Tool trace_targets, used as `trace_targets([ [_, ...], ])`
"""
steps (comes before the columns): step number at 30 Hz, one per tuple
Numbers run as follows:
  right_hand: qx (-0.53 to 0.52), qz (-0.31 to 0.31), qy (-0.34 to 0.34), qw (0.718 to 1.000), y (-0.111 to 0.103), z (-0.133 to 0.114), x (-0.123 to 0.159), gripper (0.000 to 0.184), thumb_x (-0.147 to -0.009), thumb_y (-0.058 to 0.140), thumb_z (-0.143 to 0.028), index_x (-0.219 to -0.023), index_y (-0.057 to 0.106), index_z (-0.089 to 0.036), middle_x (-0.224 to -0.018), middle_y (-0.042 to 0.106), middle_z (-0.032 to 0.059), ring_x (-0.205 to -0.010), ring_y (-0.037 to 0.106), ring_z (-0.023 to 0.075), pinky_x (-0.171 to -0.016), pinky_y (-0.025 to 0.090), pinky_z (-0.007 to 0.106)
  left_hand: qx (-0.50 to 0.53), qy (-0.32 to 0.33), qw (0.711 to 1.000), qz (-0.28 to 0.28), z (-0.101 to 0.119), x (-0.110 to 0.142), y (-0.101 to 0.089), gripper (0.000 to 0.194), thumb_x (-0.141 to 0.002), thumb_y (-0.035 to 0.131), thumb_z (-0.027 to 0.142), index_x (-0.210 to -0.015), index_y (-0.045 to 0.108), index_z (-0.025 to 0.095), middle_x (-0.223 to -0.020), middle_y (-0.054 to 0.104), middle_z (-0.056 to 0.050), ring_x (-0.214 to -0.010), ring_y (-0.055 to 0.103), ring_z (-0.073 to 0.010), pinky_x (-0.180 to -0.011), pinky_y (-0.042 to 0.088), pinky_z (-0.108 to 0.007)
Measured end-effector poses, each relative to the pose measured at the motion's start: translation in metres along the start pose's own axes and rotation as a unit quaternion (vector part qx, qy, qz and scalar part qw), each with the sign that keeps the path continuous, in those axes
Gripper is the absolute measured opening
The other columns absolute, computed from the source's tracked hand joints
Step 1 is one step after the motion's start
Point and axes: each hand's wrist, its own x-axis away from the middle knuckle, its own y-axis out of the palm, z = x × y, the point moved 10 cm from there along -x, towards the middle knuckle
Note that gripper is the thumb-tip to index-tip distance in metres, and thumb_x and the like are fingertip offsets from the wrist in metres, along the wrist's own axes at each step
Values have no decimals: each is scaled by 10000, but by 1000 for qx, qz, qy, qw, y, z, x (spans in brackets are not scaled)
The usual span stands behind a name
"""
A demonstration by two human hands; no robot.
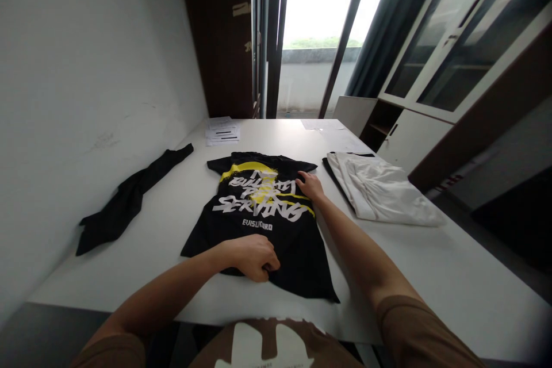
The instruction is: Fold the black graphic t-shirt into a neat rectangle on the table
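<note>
A black T-shirt (263,218) with white and yellow lettering lies flat on the white table (431,264), collar away from me. My left hand (252,257) is curled at the shirt's near hem, fingers pinching the fabric. My right hand (309,186) rests flat on the shirt's upper right part, near the sleeve, fingers stretched out.
A crumpled black garment (129,198) lies at the table's left by the wall. A folded white garment (379,190) over a dark one sits at the right. Papers (222,131) lie at the far end near the glass door. Cabinets stand at the right.
</note>
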Motion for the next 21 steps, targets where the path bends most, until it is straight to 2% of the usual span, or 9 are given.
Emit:
trace_targets([
  [3,-9,3,5,1000,0,2,0,531,-967,572,-418,-1454,590,-205,-1337,653,148,-1264,562,328,-1114,418,470,3,-20,1000,-16,-1,-3,4,223,-717,697,220,-596,510,232,-600,623,23,-606,596,-178,-567,442,-330],
  [5,-17,12,10,1000,0,3,-1,551,-965,571,-420,-1464,578,-188,-1354,636,164,-1272,553,338,-1113,421,479,-6,-44,999,-2,0,-11,7,195,-780,706,282,-652,567,235,-650,653,23,-650,629,-182,-603,461,-330],
  [7,-32,29,16,999,-2,6,-2,550,-960,572,-419,-1458,583,-186,-1386,612,167,-1294,540,342,-1120,420,482,-23,-63,997,32,3,-22,8,134,-859,688,343,-795,637,238,-786,703,7,-771,672,-198,-696,493,-338],
  [9,-62,48,25,997,-5,8,-4,542,-955,569,-416,-1445,593,-186,-1418,591,164,-1321,526,338,-1134,416,479,-36,-74,995,62,7,-33,12,178,-916,660,384,-1008,665,232,-957,719,-25,-898,681,-213,-791,503,-348],
  [13,-127,64,39,989,-7,11,-9,548,-943,559,-426,-1427,600,-172,-1430,589,154,-1355,512,318,-1169,397,473,-53,-88,990,95,12,-43,17,512,-965,611,448,-1415,527,218,-1167,668,-82,-1033,637,-247,-880,482,-368],
  [15,-150,70,43,985,-8,11,-11,559,-934,562,-431,-1420,601,-156,-1423,595,160,-1342,526,309,-1170,399,459,-63,-85,988,109,16,-44,16,632,-971,599,474,-1527,421,230,-1270,629,-101,-1120,595,-273,-928,460,-389],
  [18,-192,80,60,976,-10,13,-14,564,-931,547,-443,-1410,603,-150,-1394,617,163,-1294,566,294,-1129,441,435,-81,-73,988,110,23,-45,15,642,-988,577,476,-1562,377,270,-1395,565,-102,-1196,545,-289,-954,439,-410],
  [21,-248,81,84,962,-8,18,-18,554,-915,548,-462,-1385,621,-178,-1354,650,140,-1210,614,287,-1075,484,448,-104,-63,988,98,28,-51,15,602,-995,567,467,-1548,403,289,-1336,589,-98,-1135,564,-284,-903,451,-405],
])
